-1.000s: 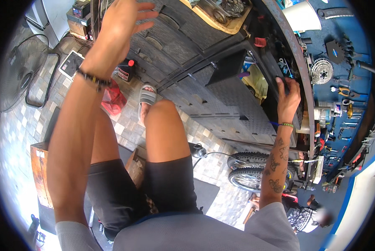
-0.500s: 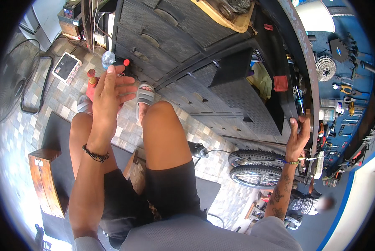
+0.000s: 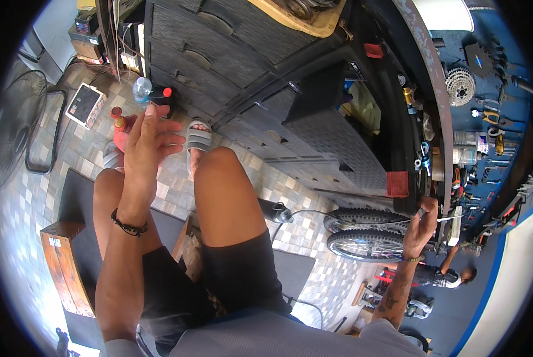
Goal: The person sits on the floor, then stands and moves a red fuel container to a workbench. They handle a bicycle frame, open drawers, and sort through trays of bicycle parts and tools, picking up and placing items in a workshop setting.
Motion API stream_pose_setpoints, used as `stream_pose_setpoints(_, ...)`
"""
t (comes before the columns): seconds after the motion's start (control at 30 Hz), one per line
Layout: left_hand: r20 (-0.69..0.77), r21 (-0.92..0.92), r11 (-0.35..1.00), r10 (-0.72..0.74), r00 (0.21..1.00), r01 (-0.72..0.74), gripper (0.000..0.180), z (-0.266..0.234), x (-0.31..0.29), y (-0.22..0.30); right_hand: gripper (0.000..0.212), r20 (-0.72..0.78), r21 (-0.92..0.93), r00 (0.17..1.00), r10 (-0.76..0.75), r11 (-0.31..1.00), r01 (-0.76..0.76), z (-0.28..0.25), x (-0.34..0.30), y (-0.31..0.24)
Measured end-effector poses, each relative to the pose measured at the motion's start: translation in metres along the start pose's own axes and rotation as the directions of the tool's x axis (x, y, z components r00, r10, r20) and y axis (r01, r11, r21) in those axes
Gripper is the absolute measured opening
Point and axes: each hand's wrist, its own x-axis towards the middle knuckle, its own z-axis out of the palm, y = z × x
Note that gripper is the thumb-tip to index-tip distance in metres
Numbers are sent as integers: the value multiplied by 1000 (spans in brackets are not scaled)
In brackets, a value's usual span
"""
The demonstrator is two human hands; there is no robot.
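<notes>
Right hand [image 3: 420, 225] is gripping the end of the drawer [image 3: 404, 206], fingers curled; left hand [image 3: 146, 140] is hovering well left of the drawer, open, apparently empty.

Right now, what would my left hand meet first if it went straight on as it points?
Most likely the black bottle; the left hand points roughly its way, with the clear bottle close beside. Depth is unclear, though: both bottles seem farther off.

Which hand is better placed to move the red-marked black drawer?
Probably the right hand: its curled fingers appear to grip the drawer at one end. The left hand is open, well away.
</notes>
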Motion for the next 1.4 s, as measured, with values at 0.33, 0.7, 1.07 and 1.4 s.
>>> stream_pose_setpoints(0.33,1,34,999,3,1000,-3,62,2,1,-1,52,4,-125,1000,-5,992,5,-23,-36,10)
stream_pose_setpoints(0.7,-4,49,998,-25,1000,25,60,-1,9,-3,50,30,-132,999,-14,991,18,-20,-42,4)
stream_pose_setpoints(1.07,4,65,997,-37,999,37,60,-4,10,-4,52,48,-155,999,-11,988,18,-19,-40,1)
stream_pose_setpoints(1.4,8,76,996,-51,999,50,63,-4,13,-5,52,15,-125,1000,25,992,-23,-14,-40,-3)
